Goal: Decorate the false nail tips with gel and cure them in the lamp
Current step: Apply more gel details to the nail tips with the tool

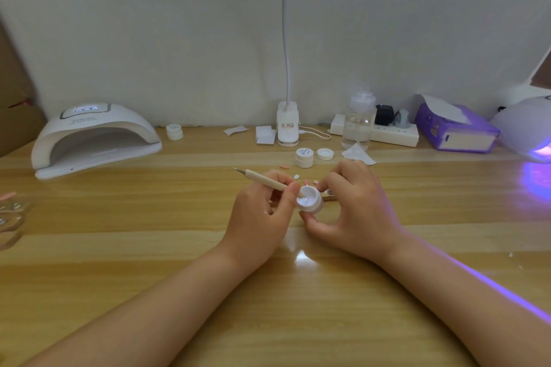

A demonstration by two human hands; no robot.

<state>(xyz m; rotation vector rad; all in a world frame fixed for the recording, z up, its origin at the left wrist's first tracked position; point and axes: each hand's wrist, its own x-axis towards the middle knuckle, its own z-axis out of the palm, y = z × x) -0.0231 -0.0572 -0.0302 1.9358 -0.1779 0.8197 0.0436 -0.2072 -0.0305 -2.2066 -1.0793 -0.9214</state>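
You held a tilted gel pot while a brush dipped into it.

Your right hand pinched the small open gel pot between thumb below and fingertips on its far rim, mouth tipped toward you, near the middle of the bench. Your left hand gripped the wooden-handled brush pen-style, one end in the gel. The pot looked light, rigid and smooth, so a grip on the side wall suited it; gel is sticky and would smear. Loose nail tips, tiny, thin and easily flicked, lay just beyond your hands. The curing lamp sat at the far left edge, well apart.
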